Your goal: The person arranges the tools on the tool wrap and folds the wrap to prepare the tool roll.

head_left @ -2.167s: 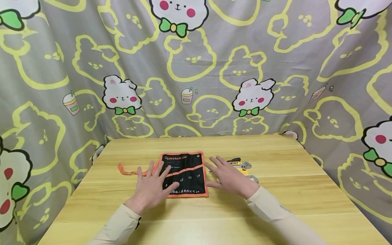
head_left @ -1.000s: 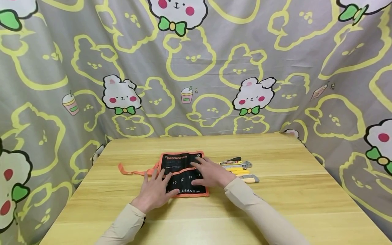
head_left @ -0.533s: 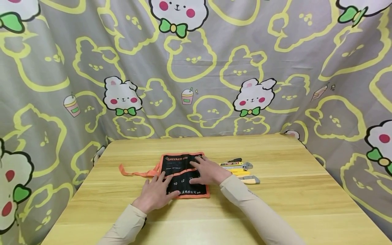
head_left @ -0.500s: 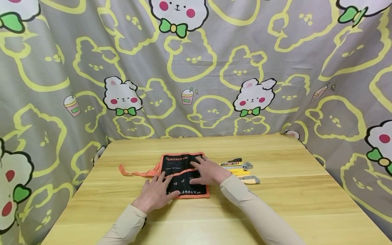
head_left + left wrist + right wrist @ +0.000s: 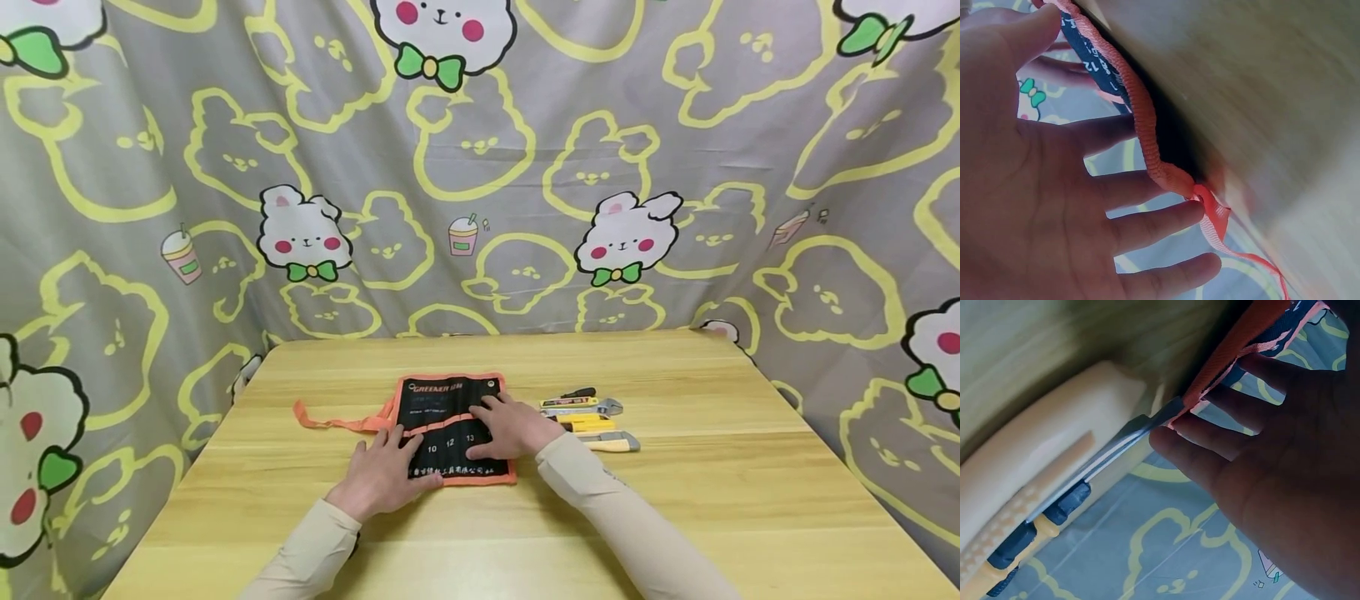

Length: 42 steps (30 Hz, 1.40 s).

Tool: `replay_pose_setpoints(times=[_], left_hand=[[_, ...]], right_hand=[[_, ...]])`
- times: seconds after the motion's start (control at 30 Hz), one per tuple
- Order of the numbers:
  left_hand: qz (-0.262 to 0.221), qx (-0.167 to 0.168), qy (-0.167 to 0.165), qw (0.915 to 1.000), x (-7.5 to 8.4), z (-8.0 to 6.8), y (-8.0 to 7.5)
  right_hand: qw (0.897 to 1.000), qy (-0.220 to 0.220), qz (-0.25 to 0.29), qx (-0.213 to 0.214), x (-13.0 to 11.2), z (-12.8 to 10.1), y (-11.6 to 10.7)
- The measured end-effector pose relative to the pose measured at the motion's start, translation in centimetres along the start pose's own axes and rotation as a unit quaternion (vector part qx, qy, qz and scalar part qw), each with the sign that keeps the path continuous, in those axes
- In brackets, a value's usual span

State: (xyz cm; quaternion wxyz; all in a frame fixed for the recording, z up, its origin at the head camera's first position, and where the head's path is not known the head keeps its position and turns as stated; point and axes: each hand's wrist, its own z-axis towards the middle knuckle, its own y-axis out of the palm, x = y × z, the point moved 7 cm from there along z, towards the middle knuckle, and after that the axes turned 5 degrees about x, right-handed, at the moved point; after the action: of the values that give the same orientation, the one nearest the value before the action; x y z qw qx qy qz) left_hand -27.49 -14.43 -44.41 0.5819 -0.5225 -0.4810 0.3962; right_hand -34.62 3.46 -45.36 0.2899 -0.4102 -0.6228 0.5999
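Note:
A black tool pouch [image 5: 450,454] with orange edging and printed numbers lies flat and unrolled on the table. My left hand [image 5: 381,475] rests on its lower left side, fingers spread. In the left wrist view, those straight fingers reach along the pouch's orange edge [image 5: 1142,119]. Over the right side of the pouch lies my right hand [image 5: 517,429], its fingers extended and partly covering the pockets. The right wrist view has that hand [image 5: 1285,450] close to the pouch's border [image 5: 1225,353]. Neither hand grips anything. An orange tie strap [image 5: 341,423] trails off to the left.
Right of the pouch lies a row of tools: a black-ended tool [image 5: 581,392], a yellow tool [image 5: 566,402], an adjustable wrench [image 5: 611,407], another yellow-handled tool [image 5: 592,424] and a cream-and-grey utility knife [image 5: 615,442]. A patterned curtain [image 5: 480,275] hangs behind the wooden table [image 5: 712,500].
Since the earliest frame, my right hand has moved left from beside the pouch onto its right side. My left hand has shifted slightly right and toward me. Over the last half second both barely move.

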Motion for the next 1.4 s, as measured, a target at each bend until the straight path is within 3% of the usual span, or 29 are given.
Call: replay_pose_setpoints(times=[0.67,1.4], left_hand=[[0.008,-0.004,-0.012,0.9999,-0.6,0.5,0.1],[-0.004,-0.021,-0.021,0.9995,-1.4,0.7,0.3]], right_hand=[[0.999,0.01,-0.029,0.01,-0.3,-0.4,0.3],[0.996,-0.024,-0.079,0.045,-1.8,-1.8,0.7]])
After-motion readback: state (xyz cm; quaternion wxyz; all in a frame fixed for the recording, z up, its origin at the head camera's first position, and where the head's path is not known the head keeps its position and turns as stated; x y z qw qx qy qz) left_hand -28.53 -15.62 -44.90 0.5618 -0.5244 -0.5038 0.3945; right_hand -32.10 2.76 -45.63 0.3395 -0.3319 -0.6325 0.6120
